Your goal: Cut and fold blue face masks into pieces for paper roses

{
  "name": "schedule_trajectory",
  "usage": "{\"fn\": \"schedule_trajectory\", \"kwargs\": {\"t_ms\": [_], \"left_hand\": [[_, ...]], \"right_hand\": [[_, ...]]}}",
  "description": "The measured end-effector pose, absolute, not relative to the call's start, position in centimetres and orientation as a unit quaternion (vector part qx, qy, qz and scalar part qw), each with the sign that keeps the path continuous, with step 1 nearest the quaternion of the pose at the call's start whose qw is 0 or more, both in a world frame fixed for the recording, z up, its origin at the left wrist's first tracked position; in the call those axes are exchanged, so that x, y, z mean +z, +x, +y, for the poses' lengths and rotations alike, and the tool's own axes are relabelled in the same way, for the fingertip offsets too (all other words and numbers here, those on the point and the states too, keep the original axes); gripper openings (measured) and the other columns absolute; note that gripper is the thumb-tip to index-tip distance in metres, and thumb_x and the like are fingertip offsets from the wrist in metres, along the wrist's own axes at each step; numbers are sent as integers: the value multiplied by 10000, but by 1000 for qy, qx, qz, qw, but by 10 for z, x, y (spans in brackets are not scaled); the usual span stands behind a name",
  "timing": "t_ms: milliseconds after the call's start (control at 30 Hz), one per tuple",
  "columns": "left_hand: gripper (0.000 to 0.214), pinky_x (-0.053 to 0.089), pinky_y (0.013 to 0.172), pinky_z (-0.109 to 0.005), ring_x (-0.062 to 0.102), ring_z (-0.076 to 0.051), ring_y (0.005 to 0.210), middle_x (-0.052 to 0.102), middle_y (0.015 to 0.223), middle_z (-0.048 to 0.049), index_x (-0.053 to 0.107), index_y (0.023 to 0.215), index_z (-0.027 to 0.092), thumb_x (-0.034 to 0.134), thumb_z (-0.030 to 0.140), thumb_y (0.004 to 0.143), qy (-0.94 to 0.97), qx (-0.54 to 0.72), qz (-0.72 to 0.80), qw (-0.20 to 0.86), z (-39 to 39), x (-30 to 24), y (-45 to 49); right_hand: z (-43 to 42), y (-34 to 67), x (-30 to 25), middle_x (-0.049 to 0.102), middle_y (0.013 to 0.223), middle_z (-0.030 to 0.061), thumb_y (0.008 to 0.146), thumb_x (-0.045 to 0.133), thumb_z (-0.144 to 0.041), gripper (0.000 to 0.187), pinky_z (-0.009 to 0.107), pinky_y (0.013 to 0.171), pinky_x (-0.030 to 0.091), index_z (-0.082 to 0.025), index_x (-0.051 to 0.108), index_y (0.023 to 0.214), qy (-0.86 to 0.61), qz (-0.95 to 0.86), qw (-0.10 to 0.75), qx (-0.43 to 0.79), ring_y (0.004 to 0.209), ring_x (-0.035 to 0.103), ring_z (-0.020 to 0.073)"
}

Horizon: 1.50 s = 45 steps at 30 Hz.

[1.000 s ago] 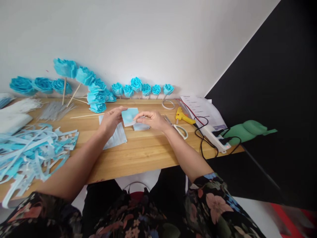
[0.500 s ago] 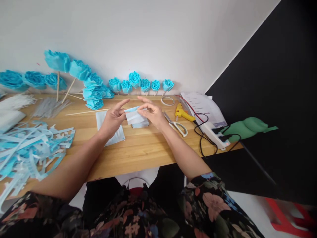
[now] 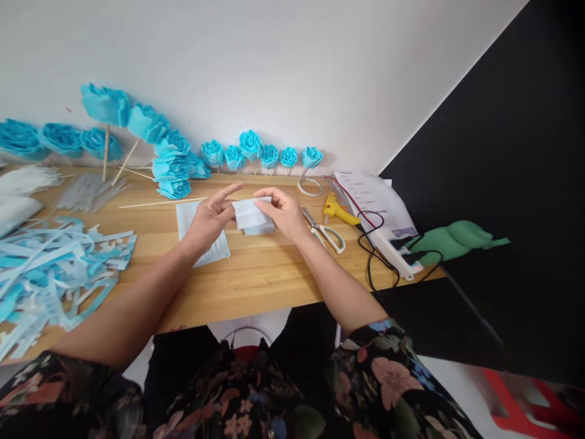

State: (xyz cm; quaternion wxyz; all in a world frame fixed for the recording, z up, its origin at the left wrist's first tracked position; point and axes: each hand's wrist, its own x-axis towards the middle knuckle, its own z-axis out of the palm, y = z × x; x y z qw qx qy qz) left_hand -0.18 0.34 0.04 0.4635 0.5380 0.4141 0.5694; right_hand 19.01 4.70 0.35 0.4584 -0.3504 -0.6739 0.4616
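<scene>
Two hands (image 3: 208, 221) (image 3: 286, 214) on folded sheet (image 3: 248, 213)

plain white wall (image 3: 274, 61) across the back, soft even light on it, light wood table (image 3: 256, 286) pushed right up against it, big matte black panel (image 3: 525, 183) slanting down the right side, pale floor (image 3: 452, 378) underneath, something red (image 3: 525, 405) low in the corner

- The person wears a black garment (image 3: 256, 396) printed with pink, orange, blue and green flowers.
- Its short sleeves (image 3: 388, 366) leave the forearms (image 3: 150, 286) uncovered.
- The left hand (image 3: 208, 219) and right hand (image 3: 286, 213) are bare.
</scene>
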Motion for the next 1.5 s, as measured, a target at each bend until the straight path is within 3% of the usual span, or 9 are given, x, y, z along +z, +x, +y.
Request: {"fn": "schedule_trajectory", "kwargs": {"t_ms": [100, 200, 333, 533, 800, 1033, 1233, 1400, 1500], "left_hand": [[558, 560, 716, -311, 697, -188, 767, 771, 911, -80, 633, 1377, 167, 627, 498, 928, 515, 583, 410, 477, 1, 3, -2], [636, 555, 735, -330, 696, -211, 817, 775, 971, -108, 655, 1355, 153, 612, 608, 913, 522, 574, 436, 455, 0, 5, -3], [510, 533, 739, -318, 673, -221, 835, 771, 892, -65, 785, 1096, 179, 787, 568, 765, 563, 536, 481, 405, 2, 4, -2], [333, 461, 617, -279, 604, -178, 679, 733, 742, -45, 774, 752, 185, 787, 518, 747, 572, 541, 494, 369, 5, -1, -1], [219, 477, 627, -282, 593, -158, 641, 707, 689, -15, 779, 732, 200, 771, 413, 784, 535, 583, 486, 370, 5, 1, -1], [348, 504, 624, -290, 636, -177, 649, 739, 729, -42, 788, 802, 174, 798, 519, 752, 543, 548, 470, 429, 4, -2, 2], [339, 534, 712, -307, 692, -223, 812, 796, 947, -65, 789, 955, 199, 766, 490, 784, 603, 532, 473, 361, 1, -1, 3], [207, 522, 730, -307, 655, -189, 731, 773, 823, -38, 778, 830, 222, 738, 423, 800, 629, 533, 478, 303, 1, -2, 3], [225, 512, 695, -299, 639, -176, 693, 746, 767, -31, 768, 785, 209, 790, 431, 753, 592, 561, 467, 342, 3, -3, 3]], "right_hand": [[45, 190, 6, 708, 848, -7, 822, 720, -414, 360, 253, 681, 500, -216, 710, 1122, -354, -680, 450, 459, 721, 611, 129], [43, 189, 7, 731, 887, 2, 823, 718, -393, 385, 270, 729, 528, -212, 702, 1163, -355, -687, 448, 450, 769, 645, 142], [41, 189, 9, 752, 921, 9, 831, 710, -367, 376, 295, 795, 549, -209, 707, 1172, -355, -699, 445, 433, 824, 679, 157], [40, 189, 9, 757, 1002, 17, 849, 702, -384, 369, 336, 879, 571, -238, 704, 1188, -373, -710, 431, 414, 909, 699, 183], [43, 188, 5, 743, 1052, 36, 843, 720, -467, 668, 321, 827, 595, -261, 517, 1445, -326, -690, 419, 492, 948, 713, 208], [43, 188, 4, 750, 1045, 48, 865, 669, -370, 549, 341, 872, 590, -226, 573, 1386, -358, -693, 438, 446, 948, 711, 208], [37, 186, 7, 739, 1019, 9, 860, 629, -246, 499, 358, 924, 561, -271, 625, 1358, -368, -769, 407, 328, 921, 694, 191], [35, 185, 8, 750, 1035, 14, 859, 637, -225, 489, 365, 938, 543, -292, 636, 1344, -356, -802, 387, 284, 940, 680, 205], [34, 185, 10, 747, 995, 10, 868, 642, -240, 530, 356, 909, 549, -295, 594, 1393, -359, -800, 380, 294, 881, 665, 194]]}}
